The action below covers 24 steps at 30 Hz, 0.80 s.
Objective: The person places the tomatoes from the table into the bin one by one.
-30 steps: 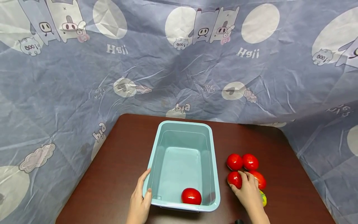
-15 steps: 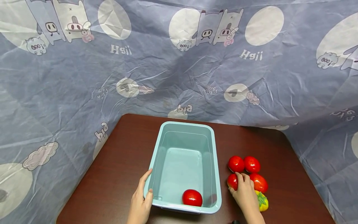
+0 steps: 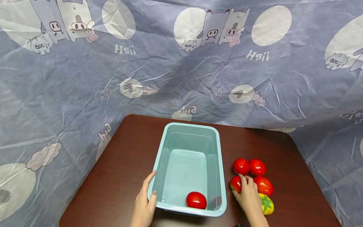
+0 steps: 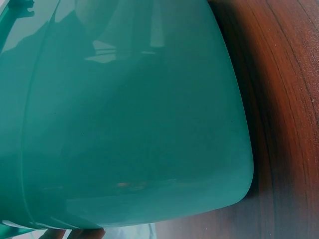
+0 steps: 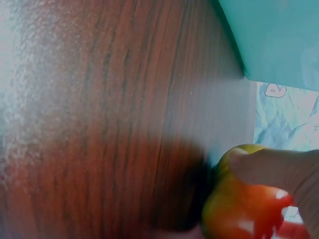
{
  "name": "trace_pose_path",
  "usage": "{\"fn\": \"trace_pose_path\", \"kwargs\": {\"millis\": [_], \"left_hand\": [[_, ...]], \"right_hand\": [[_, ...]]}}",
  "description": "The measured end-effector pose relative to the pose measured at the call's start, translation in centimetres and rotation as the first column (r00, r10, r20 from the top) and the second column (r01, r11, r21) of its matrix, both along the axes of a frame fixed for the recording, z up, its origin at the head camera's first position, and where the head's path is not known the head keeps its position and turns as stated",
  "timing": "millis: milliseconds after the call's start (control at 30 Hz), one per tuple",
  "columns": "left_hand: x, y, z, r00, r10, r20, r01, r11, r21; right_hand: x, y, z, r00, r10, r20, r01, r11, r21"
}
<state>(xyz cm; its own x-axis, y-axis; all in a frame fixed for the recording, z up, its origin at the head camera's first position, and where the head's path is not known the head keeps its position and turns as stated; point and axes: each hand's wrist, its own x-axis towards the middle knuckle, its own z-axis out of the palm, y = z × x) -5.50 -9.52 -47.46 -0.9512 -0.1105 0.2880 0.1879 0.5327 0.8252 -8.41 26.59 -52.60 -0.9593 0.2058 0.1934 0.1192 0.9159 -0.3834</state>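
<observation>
My left hand [image 3: 144,203] holds the near left corner of a light blue-green plastic tub [image 3: 169,126], thumb on the rim and fingers along its outer side. One glossy red fruit [image 3: 196,200] lies at the tub's near end. To the tub's right, my right hand [image 3: 249,197] grips a round red fruit [image 3: 235,184], partly hidden by the fingers. In the right wrist view, the thumb [image 5: 269,167] presses on this fruit [image 5: 244,206], which shades from red to yellow-green.
Around my right hand lie more red fruits [image 3: 257,167] and a yellow fruit with a green leafy top [image 3: 266,205]. All stand on a dark brown wooden table [image 3: 124,157]. Behind it hangs a grey-blue cloth [image 3: 158,69] with cartoon prints.
My right hand has shifted slightly left with the fruit in its grip, uncovering more of the yellow fruit. The left hand keeps its hold on the tub. The head view has shifted a little.
</observation>
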Motion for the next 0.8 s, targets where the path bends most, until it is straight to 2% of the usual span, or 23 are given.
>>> {"fn": "trace_pose_path", "kwargs": {"millis": [200, 533, 667, 733, 800], "left_hand": [[0.0, -0.1, -0.2, 0.999, -0.003, -0.033, 0.002, 1.0, -0.01], [0.1, -0.1, -0.2, 0.999, -0.005, -0.035, 0.004, 1.0, -0.019], [0.1, -0.1, -0.2, 0.999, -0.007, -0.039, 0.006, 1.0, -0.019], [0.0, -0.1, -0.2, 0.999, -0.008, -0.041, 0.008, 1.0, -0.019], [0.0, -0.1, -0.2, 0.999, -0.01, -0.041, 0.009, 1.0, -0.019]], "right_hand": [[-0.1, 0.0, 0.4, 0.999, -0.035, 0.004, 0.036, 0.993, -0.114], [-0.8, -0.6, 2.6, 0.988, -0.152, -0.038, 0.134, 0.945, -0.298], [-0.7, -0.7, 3.9, 0.98, -0.2, -0.02, 0.176, 0.901, -0.397], [-0.6, -0.7, 4.7, 0.977, -0.215, 0.005, 0.192, 0.861, -0.471], [-0.5, -0.8, 5.5, 0.976, -0.217, 0.038, 0.2, 0.804, -0.56]]}}
